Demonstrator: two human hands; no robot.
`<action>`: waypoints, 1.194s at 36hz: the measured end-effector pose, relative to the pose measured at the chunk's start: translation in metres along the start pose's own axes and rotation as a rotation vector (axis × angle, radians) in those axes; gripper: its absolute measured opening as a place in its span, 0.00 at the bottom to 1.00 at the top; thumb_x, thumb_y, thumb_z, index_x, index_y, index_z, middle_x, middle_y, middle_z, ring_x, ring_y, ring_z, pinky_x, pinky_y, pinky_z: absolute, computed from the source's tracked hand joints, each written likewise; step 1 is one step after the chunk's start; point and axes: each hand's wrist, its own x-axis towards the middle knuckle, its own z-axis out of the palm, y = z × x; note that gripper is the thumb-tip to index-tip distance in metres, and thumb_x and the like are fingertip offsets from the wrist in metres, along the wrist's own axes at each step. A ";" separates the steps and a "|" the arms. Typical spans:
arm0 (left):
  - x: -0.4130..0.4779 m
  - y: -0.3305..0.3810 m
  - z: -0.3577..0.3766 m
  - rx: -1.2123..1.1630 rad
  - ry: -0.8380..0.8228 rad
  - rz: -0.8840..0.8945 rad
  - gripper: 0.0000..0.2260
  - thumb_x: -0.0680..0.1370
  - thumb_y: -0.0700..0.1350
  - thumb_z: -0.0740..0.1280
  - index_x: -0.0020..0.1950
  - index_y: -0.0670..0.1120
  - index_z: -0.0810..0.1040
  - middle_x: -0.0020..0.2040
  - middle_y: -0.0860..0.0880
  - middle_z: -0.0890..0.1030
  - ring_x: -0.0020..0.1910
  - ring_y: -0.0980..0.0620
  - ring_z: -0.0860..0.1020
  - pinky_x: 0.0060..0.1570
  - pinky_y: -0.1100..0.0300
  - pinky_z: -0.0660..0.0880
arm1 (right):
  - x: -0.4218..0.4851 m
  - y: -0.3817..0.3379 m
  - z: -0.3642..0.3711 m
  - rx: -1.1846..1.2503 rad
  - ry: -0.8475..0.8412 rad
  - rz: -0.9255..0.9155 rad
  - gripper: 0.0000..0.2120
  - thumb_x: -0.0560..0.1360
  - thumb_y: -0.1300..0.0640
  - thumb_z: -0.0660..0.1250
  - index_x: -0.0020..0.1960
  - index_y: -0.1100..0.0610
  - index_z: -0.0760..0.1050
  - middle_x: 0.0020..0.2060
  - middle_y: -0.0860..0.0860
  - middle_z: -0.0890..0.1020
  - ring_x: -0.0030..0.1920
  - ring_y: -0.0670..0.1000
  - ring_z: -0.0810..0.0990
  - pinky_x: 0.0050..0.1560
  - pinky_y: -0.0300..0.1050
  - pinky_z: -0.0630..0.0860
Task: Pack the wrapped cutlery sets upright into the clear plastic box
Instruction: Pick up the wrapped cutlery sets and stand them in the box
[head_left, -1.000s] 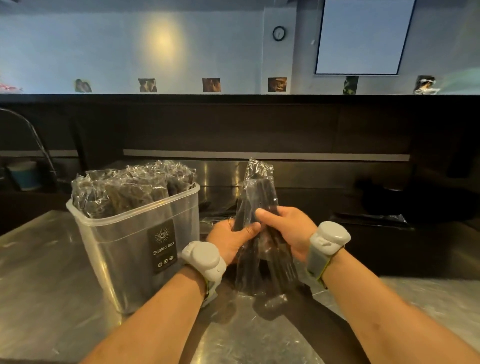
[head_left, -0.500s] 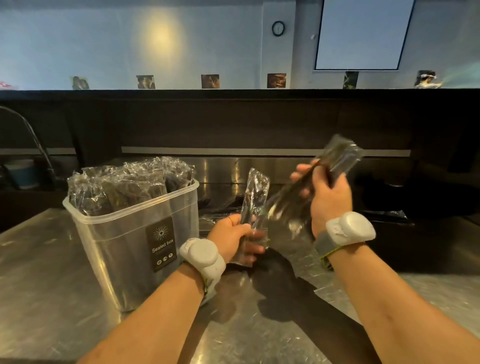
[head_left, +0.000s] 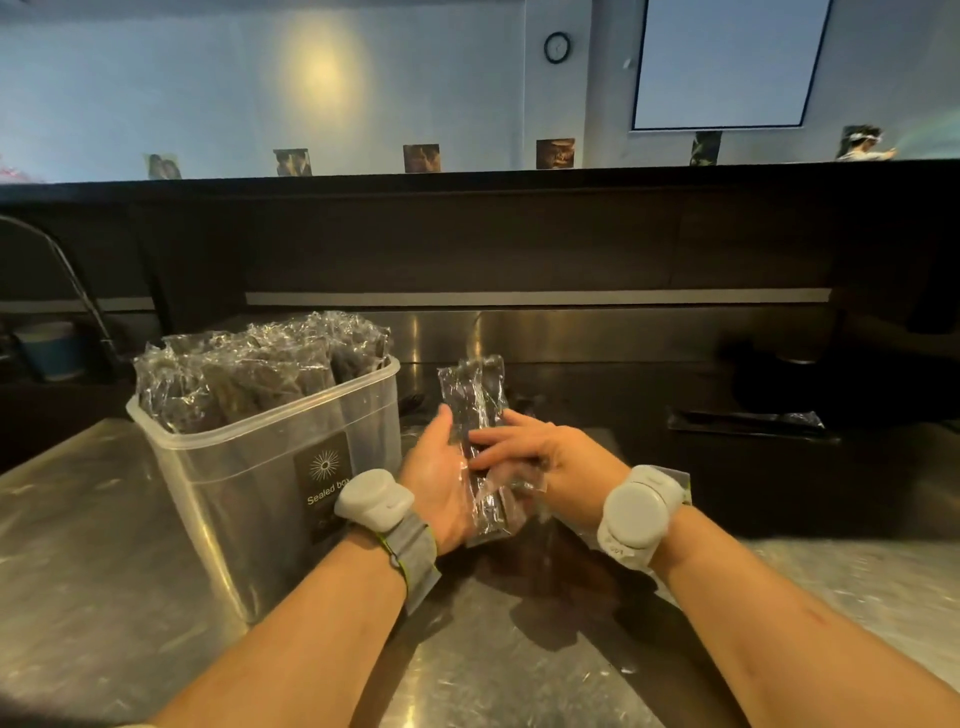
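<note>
A bundle of wrapped cutlery sets (head_left: 475, 410) stood nearly upright between the two hands, just right of the clear plastic box (head_left: 249, 467) and apart from it, its lower end above the bench (head_left: 104, 571). How many sets made up the bundle could not be told through the crinkled wrap. The left hand (head_left: 439, 478) lay flat against the bundle's left side, palm turned inward and fingers straight. The right hand (head_left: 550, 462) pressed on from the other side with its fingers stretched across the wrap, not curled round it. Each wrist bore a pale grey band (head_left: 374, 501). The box sat on the bench to the left, already crowded with packed sets (head_left: 249, 374) standing upright and rising past its rim, a dark label (head_left: 322, 467) on its near wall. A curved tap (head_left: 67, 275) rose at far left, and a clock (head_left: 557, 48) hung on the back wall.
</note>
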 end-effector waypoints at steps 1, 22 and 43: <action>-0.001 -0.001 -0.001 0.025 0.007 0.003 0.26 0.81 0.60 0.52 0.66 0.42 0.73 0.62 0.36 0.77 0.60 0.37 0.76 0.62 0.39 0.71 | 0.001 0.001 0.000 -0.018 -0.014 -0.002 0.15 0.77 0.60 0.65 0.61 0.48 0.78 0.68 0.41 0.70 0.74 0.45 0.56 0.72 0.39 0.49; -0.001 -0.009 -0.004 0.647 0.290 0.309 0.15 0.82 0.53 0.55 0.51 0.46 0.77 0.49 0.43 0.81 0.48 0.45 0.81 0.50 0.51 0.78 | -0.005 -0.018 0.002 -0.551 0.143 -0.054 0.25 0.75 0.55 0.66 0.70 0.46 0.65 0.63 0.49 0.64 0.59 0.50 0.69 0.59 0.45 0.73; -0.011 -0.013 0.008 1.145 -0.008 0.462 0.10 0.80 0.44 0.63 0.60 0.45 0.76 0.47 0.50 0.83 0.40 0.53 0.82 0.36 0.70 0.76 | -0.009 -0.009 -0.017 0.584 0.246 0.268 0.10 0.76 0.53 0.66 0.53 0.56 0.80 0.46 0.54 0.84 0.41 0.49 0.83 0.41 0.45 0.78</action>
